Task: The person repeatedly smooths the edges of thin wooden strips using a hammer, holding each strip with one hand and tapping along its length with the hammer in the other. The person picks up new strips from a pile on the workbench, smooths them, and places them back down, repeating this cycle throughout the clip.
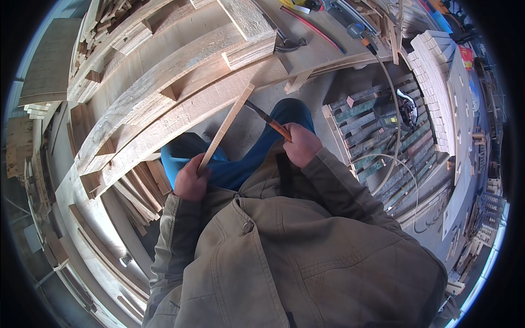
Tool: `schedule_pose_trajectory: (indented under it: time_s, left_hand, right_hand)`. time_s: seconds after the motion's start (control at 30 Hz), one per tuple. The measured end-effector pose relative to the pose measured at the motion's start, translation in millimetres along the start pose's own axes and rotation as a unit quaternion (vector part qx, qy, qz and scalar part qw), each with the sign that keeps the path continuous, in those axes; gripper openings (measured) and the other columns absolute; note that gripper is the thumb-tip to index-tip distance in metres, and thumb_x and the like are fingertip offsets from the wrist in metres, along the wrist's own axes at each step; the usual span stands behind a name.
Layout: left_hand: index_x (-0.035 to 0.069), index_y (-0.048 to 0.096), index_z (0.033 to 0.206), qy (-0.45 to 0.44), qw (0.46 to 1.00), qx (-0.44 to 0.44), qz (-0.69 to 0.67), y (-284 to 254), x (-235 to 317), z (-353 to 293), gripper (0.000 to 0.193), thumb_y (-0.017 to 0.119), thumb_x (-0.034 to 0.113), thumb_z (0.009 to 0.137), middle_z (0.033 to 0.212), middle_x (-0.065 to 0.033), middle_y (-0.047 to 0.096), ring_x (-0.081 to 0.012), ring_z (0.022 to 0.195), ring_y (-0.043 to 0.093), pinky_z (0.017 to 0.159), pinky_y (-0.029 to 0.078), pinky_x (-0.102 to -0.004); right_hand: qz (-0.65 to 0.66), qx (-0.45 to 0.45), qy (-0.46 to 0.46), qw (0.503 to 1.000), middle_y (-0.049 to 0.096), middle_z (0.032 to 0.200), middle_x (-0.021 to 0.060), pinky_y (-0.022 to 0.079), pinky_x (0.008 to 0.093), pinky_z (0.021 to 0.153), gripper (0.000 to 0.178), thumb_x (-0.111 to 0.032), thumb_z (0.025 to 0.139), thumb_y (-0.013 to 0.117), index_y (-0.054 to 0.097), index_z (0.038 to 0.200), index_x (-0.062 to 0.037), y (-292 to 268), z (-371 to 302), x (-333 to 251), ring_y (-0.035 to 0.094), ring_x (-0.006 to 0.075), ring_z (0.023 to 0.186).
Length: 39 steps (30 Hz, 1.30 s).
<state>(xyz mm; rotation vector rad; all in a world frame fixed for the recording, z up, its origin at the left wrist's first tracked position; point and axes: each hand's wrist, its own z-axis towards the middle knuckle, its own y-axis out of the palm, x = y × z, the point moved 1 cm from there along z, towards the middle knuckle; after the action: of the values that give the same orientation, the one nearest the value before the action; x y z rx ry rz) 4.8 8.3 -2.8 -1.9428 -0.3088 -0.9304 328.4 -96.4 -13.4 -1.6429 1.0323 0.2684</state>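
A: Report hand status, nearest items first

B: Left hand [190, 180] is closed around the lower end of a thin wooden slat [227, 127]. The slat runs up and away from that hand, its far end meeting the edge of the wooden pallet frame [180, 98] beyond. Right hand [299, 145] is clenched on the orange handle of a hand tool [270, 123], possibly a chisel or a knife; the type cannot be confirmed. The two hands are apart, at roughly the same level

A: Position of the tool relative to the slat?

B: The dark blade end points toward the slat from the right and reaches its upper section. Whether the tip is touching the wood cannot be told

A: Items below and between the hands?

B: Beneath both hands: the person's tan jacket [284, 257]. Between and just beyond them: blue trousers [240, 164] over a grey floor

A: Items beyond the left hand?

B: A stack of loose boards [136, 197] lies to the left of that hand, under the frame. The frame itself, built of long pale planks with spacer blocks, spans the area above both hands

A: Items beyond the right hand?

B: To its right, a weathered pallet [377, 142] of grey-green slats lies flat, with a pale hose [395, 109] looped across it. Farther right, a row of stacked pale blocks [435, 82]. Farthest out, above the right hand, assorted tools [328, 22] lie on the bench surface; most are too small to identify
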Motion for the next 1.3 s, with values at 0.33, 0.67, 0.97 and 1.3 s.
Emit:
schedule_pose_trajectory:
  time_s: [0.33,0.67,0.97,1.3]
  left_hand:
    - [0.01,0.065,0.129,0.004,0.999,0.006,0.034,0.9,-2.6,0.4,0.042,0.073,0.015,0.088,0.106,-0.0204,0.072,-0.0399,0.099,0.07,0.084,0.055,-0.0453]
    - [0.009,0.065,0.13,0.0,0.999,0.015,0.052,4.1,-4.1,0.6,0.041,0.073,0.016,0.09,0.11,-0.0217,0.072,-0.0409,0.101,0.07,0.085,0.056,-0.0458]
    - [0.01,0.064,0.129,0.011,0.998,0.014,0.067,4.3,1.5,-1.1,0.04,0.071,0.014,0.09,0.11,-0.0215,0.072,-0.0412,0.102,0.069,0.086,0.056,-0.0464]
    - [0.01,0.063,0.129,0.008,0.997,-0.006,0.073,4.6,6.3,-2.7,0.04,0.07,0.014,0.09,0.108,-0.0214,0.072,-0.0412,0.101,0.069,0.084,0.056,-0.0474]
  right_hand:
    - [0.016,0.011,-0.009,1.0,0.07,0.118,0.019,0.053,0.0453,0.093,0.037,-0.016,0.088,0.064,0.066,0.123,-0.0057,1.9,-0.8,-1.8,0.066,0.0395,0.109]
    - [0.047,0.005,-0.022,0.999,0.069,0.119,0.0205,0.051,0.0452,0.096,0.037,-0.017,0.089,0.062,0.066,0.124,-0.0036,2.8,-1.4,3.4,0.065,0.0401,0.111]
    - [-0.005,-0.017,0.011,1.0,0.071,0.108,0.0192,0.052,0.0499,0.09,0.028,-0.022,0.09,0.062,0.067,0.112,-0.0057,-1.7,-3.7,1.0,0.066,0.0417,0.104]
    - [-0.011,0.01,-0.016,1.0,0.07,0.087,0.0223,0.053,0.0513,0.079,0.025,-0.024,0.091,0.064,0.064,0.105,-0.0034,-5.2,-3.5,2.7,0.068,0.0443,0.09]
